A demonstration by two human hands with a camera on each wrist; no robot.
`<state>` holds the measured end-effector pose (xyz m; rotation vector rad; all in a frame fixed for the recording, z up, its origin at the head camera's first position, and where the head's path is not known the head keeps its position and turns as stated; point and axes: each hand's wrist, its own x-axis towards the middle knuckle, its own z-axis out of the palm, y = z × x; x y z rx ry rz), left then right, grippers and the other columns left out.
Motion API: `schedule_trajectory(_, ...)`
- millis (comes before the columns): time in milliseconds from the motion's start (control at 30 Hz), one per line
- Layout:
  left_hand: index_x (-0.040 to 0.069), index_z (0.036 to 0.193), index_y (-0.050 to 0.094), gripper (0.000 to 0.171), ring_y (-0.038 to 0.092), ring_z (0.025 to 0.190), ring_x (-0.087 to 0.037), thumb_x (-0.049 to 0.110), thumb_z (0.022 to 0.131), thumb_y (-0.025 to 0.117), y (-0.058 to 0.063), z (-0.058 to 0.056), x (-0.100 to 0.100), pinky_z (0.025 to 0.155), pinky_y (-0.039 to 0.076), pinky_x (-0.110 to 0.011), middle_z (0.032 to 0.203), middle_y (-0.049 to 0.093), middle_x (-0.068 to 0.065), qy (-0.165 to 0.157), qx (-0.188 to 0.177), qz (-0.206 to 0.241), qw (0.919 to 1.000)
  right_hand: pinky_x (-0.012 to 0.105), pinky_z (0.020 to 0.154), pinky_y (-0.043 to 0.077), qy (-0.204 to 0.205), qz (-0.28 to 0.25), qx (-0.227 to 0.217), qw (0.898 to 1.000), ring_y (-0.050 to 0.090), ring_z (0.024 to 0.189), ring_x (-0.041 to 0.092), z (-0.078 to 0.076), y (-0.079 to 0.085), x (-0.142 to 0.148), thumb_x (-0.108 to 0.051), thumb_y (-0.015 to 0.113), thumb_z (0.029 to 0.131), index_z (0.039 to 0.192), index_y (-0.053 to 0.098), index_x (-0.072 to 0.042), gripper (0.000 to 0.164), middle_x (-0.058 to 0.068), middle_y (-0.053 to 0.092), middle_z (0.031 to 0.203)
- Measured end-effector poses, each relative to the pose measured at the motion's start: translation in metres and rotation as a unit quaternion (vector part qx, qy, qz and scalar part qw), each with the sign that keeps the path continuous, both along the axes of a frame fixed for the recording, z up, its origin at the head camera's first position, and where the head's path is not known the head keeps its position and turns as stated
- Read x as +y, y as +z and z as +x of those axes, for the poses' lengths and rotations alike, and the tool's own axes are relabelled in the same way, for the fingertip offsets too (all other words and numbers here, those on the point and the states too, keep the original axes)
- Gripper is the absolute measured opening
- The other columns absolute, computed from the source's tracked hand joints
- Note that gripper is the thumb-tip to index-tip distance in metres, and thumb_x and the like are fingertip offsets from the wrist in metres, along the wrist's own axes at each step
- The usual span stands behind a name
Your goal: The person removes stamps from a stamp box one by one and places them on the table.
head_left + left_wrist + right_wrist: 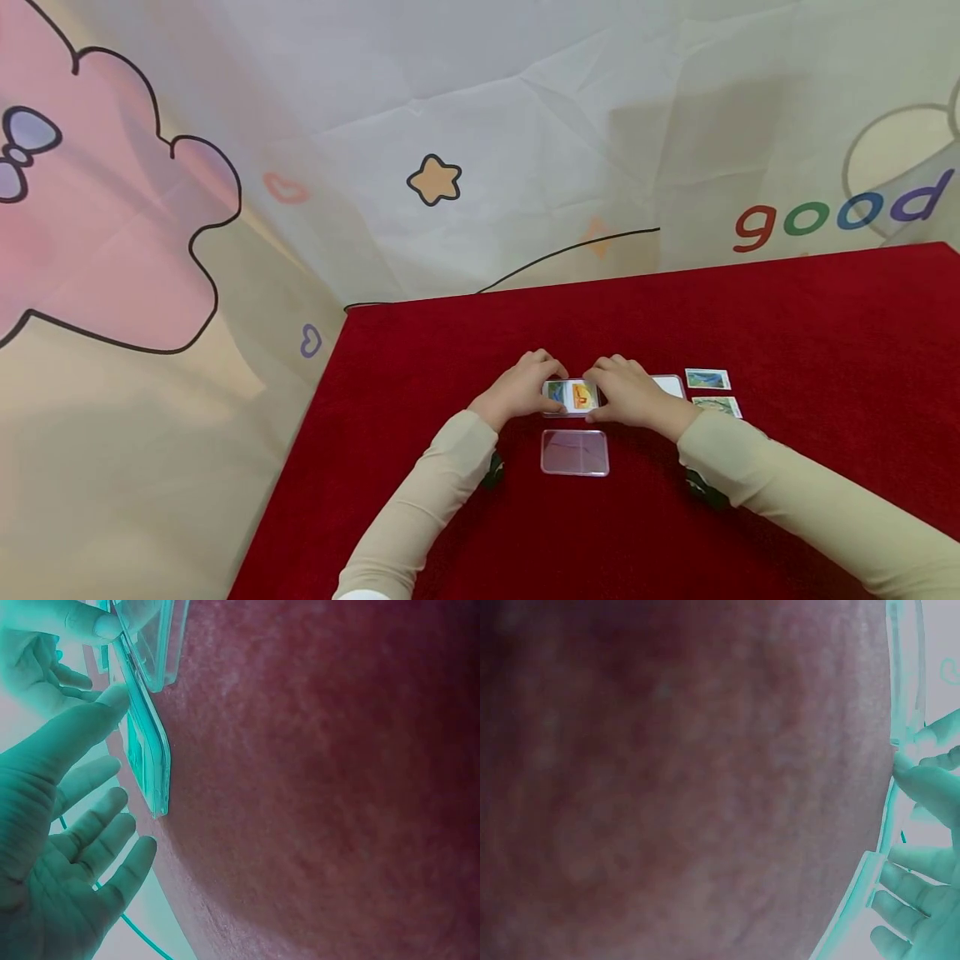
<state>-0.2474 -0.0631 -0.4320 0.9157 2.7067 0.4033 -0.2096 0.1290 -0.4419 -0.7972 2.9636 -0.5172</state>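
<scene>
- Head view: The clear case (pixel 572 398) lies on the red surface (pixel 420 375) in front of the person, with a blue-green card (pixel 556 392) and an orange card (pixel 584 396) visible side by side inside it.
- Head view: The left hand (pixel 527 386) grips the case's left end and the right hand (pixel 630 394) its right end. Each thumb is at the near edge and the forefinger at the far edge; this opposed hold probably prevents sliding or turning and leaves the middle visible.
- Head view: The clear panel (pixel 574 454) lies flat just nearer the person, apart from the case. That position appears to suit short reach without blocking either hand.
- Head view: A white-faced piece (pixel 669 385) is partly hidden by the right hand. Two loose cards, the upper card (pixel 707 379) and the lower card (pixel 717 407), lie beyond it to the right, seemingly set outside the working spot.
- Left wrist view: The left thumb touches the case edge; the other fingers extend loosely behind. The panel's corner is just beside the case.
- Right wrist view: The right thumb meets a clear edge, presumably steadying the case. Fingertip contact at the far side cannot be told.
</scene>
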Motion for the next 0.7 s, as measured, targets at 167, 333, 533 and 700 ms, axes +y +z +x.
schedule_trajectory(167,0.012,0.117,0.063,0.043,0.045,0.108,-0.016,0.029,0.08,0.077,-0.0008,-0.0009,0.0,0.087,0.044,-0.022,0.116,0.054,-0.004,0.002,-0.01,0.0,0.9999,0.05,0.083,0.042,-0.003,0.001,-0.006,1.0,0.053,0.1,0.033,-0.0004,-0.0003,-0.0006,-0.029,0.081,0.073,0.111,0.064,0.004,0.053,0.018,0.061,0.109)
schedule_trajectory(333,0.01,0.116,0.064,0.042,0.046,0.107,-0.018,0.027,0.08,0.077,-0.0009,-0.0025,-0.0006,0.086,0.042,-0.023,0.115,0.055,-0.005,0.002,-0.02,0.008,0.9998,0.05,0.083,0.043,-0.003,-0.002,-0.007,1.0,0.053,0.1,0.034,-0.0007,0.0001,-0.0003,-0.029,0.081,0.073,0.111,0.064,0.003,0.053,0.018,0.061,0.11)
schedule_trajectory(533,0.009,0.115,0.065,0.041,0.048,0.106,-0.019,0.026,0.079,0.078,-0.004,-0.0046,-0.001,0.087,0.042,-0.024,0.113,0.057,-0.006,0.001,-0.023,0.015,0.9996,0.05,0.083,0.043,-0.003,-0.005,-0.013,1.0,0.053,0.1,0.035,-0.0007,0.0,0.0004,-0.029,0.081,0.073,0.112,0.063,0.004,0.054,0.018,0.061,0.111)
schedule_trajectory(700,0.008,0.115,0.064,0.042,0.048,0.107,-0.019,0.027,0.079,0.078,-0.0051,-0.0052,-0.0016,0.089,0.042,-0.025,0.115,0.057,-0.006,0.005,-0.032,0.022,0.9992,0.049,0.084,0.042,-0.007,-0.009,-0.018,1.0,0.053,0.1,0.034,-0.001,0.0,0.0008,-0.029,0.081,0.074,0.113,0.063,0.003,0.054,0.018,0.061,0.111)
